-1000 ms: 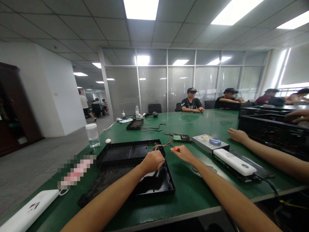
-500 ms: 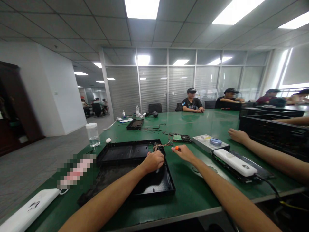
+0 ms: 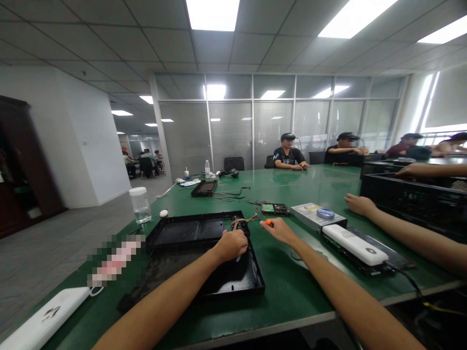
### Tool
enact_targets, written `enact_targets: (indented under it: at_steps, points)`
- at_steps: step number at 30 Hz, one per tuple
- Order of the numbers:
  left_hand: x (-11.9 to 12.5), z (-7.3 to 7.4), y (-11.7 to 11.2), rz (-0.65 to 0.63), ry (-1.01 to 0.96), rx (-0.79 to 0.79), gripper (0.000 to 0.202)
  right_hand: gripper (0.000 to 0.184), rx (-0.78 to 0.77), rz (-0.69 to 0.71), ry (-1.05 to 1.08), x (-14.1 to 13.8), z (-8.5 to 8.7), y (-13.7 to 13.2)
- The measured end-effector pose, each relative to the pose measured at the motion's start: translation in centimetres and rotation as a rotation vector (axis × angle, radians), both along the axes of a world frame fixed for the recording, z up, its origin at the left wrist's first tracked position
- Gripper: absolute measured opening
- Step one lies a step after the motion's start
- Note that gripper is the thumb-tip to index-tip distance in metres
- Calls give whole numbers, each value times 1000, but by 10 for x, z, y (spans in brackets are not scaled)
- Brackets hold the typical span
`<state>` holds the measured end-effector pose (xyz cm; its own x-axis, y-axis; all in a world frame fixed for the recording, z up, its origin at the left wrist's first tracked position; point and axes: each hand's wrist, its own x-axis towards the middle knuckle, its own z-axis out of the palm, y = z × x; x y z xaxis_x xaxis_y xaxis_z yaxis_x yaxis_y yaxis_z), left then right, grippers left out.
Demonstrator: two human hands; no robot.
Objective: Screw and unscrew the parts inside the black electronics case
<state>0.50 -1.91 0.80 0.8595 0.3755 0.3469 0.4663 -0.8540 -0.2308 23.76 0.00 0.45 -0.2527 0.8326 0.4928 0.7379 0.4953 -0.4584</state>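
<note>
My left hand is closed in a fist over the far right corner of a black plastic case shell, gripping a dark part I cannot make out, beside a bundle of wires. My right hand is closed on a small screwdriver with an orange handle, its tip pointing left toward the wires. A second black shell lies just behind the first. A green circuit board rests beyond my right hand.
Another person's arm and hand rest on the green table at right, near a silver drive, a white device and black crates. A clear jar stands at left, a white power bank near the front edge. Several people sit at the far end.
My left hand has shifted slightly along the shell's corner near the wires. My right hand holds its place with the screwdriver. A neighbour's arm over the crates at far right has moved.
</note>
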Motion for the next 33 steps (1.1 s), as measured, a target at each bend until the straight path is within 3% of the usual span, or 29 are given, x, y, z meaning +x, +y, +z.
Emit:
enact_targets:
  at_steps: [5,9,11,15,20,25,33]
  points:
    - [0,2,-4,35,38,-47,11,29,-10,2,136,-1,1,2]
    - [-2,6,-7,36,28,-109,11,35,-289,-42,408,6,2,5]
    - [-3,7,-8,44,-24,-156,12,33,-368,22,506,13,5,6]
    - [-4,5,-8,47,-145,-268,18,33,-281,194,641,26,17,5]
    - [-3,1,-5,23,-215,-401,23,36,-99,54,644,22,22,1]
    - [-3,0,-5,27,-255,-454,25,35,118,-7,480,1,16,-6]
    - [-3,1,-7,68,-233,-438,22,31,209,-26,272,-1,15,-10]
